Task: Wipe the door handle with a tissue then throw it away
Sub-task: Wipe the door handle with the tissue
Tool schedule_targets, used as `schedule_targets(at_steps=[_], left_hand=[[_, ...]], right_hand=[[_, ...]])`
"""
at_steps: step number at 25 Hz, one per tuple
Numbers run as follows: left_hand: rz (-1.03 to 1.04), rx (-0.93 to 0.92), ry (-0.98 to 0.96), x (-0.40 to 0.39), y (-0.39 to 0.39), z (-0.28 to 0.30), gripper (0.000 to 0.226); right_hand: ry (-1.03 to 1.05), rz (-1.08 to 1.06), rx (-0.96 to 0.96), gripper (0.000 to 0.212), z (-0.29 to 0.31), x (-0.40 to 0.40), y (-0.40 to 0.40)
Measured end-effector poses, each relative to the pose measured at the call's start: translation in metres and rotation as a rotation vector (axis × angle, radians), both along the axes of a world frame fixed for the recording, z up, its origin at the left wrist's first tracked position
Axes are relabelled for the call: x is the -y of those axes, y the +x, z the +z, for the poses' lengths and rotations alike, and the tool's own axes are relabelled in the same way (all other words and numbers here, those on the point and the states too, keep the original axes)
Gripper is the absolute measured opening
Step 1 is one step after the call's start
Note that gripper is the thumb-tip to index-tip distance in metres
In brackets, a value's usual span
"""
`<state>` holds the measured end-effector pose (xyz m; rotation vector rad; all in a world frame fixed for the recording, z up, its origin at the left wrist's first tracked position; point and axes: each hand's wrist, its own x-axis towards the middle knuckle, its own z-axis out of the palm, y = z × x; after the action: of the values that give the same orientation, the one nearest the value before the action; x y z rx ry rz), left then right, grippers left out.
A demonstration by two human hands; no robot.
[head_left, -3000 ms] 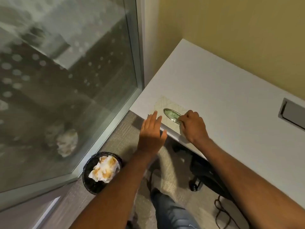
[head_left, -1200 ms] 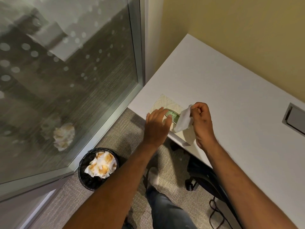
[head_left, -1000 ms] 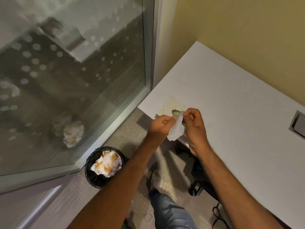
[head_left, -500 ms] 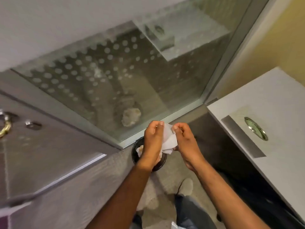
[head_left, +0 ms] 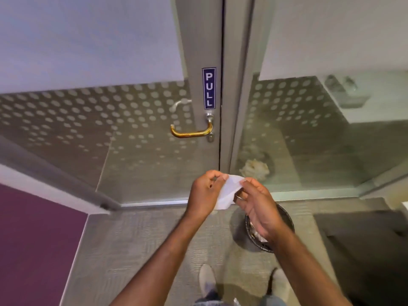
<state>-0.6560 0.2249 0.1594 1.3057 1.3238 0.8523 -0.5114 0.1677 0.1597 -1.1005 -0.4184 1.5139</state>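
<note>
A white tissue (head_left: 227, 192) is held between both hands in front of a glass door. My left hand (head_left: 204, 193) pinches its left edge and my right hand (head_left: 256, 204) pinches its right edge. The brass door handle (head_left: 191, 132) sticks out from the grey door frame above the hands, well apart from them, under a blue PULL sign (head_left: 208, 88). A black mesh waste bin (head_left: 270, 230) stands on the carpet below my right hand and is mostly hidden by it.
The door and the panel (head_left: 309, 133) to its right are dotted frosted glass. A purple wall (head_left: 33, 239) stands at the left. A dark desk underside (head_left: 362, 250) is at the right. My shoes (head_left: 206, 281) are on the grey carpet.
A tissue was pulled from the box on the desk and both hands took hold of it. The view turned left from the desk to face the door, bringing the handle to the middle.
</note>
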Motion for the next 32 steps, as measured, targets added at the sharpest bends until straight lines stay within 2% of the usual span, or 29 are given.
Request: schedule_targets(at_steps=[2, 5, 7, 9, 12, 14, 17, 20, 24, 26, 29, 31, 32], left_hand=[[0.052, -0.004, 0.02, -0.006, -0.031, 0.001, 0.024], [0.19, 0.035, 0.016, -0.016, -0.061, 0.002, 0.025], [0.281, 0.099, 0.001, -0.025, -0.07, 0.005, 0.026], [0.368, 0.208, -0.015, -0.037, -0.08, 0.009, 0.026], [0.433, 0.371, -0.066, -0.062, -0.09, 0.016, 0.026], [0.441, 0.412, -0.082, -0.082, -0.093, 0.022, 0.024], [0.421, 0.388, -0.015, -0.113, -0.093, 0.033, 0.022], [0.441, 0.235, 0.086, -0.148, -0.1, 0.04, 0.024], [0.407, 0.008, 0.203, -0.18, -0.109, 0.034, 0.014], [0.376, -0.142, 0.281, -0.181, -0.113, 0.033, 0.005], [0.346, -0.534, 0.636, -0.177, -0.126, 0.036, 0.022], [0.306, -0.804, 0.969, -0.181, -0.136, 0.039, 0.034], [0.269, -0.882, 1.086, -0.185, -0.139, 0.043, 0.039]], right_hand=[[0.036, 0.024, 0.164, 0.022, 0.009, -0.015, -0.034], [0.109, 0.076, 0.542, 0.02, 0.019, -0.034, -0.07], [0.148, 0.119, 0.684, 0.019, 0.025, -0.046, -0.081], [0.172, 0.181, 0.758, 0.016, 0.032, -0.057, -0.088], [0.201, 0.271, 0.696, 0.004, 0.045, -0.075, -0.089], [0.266, 0.315, 0.719, 0.009, 0.056, -0.091, -0.087], [0.367, 0.346, 0.946, 0.025, 0.07, -0.123, -0.087], [0.412, 0.307, 1.234, 0.028, 0.075, -0.152, -0.097], [0.391, 0.224, 1.894, 0.026, 0.064, -0.17, -0.117], [0.401, 0.188, 2.081, 0.027, 0.057, -0.173, -0.127], [0.387, 0.244, 2.238, 0.03, 0.052, -0.179, -0.139], [0.364, 0.306, 2.247, 0.047, 0.052, -0.182, -0.146], [0.356, 0.329, 2.246, 0.058, 0.053, -0.181, -0.149]])
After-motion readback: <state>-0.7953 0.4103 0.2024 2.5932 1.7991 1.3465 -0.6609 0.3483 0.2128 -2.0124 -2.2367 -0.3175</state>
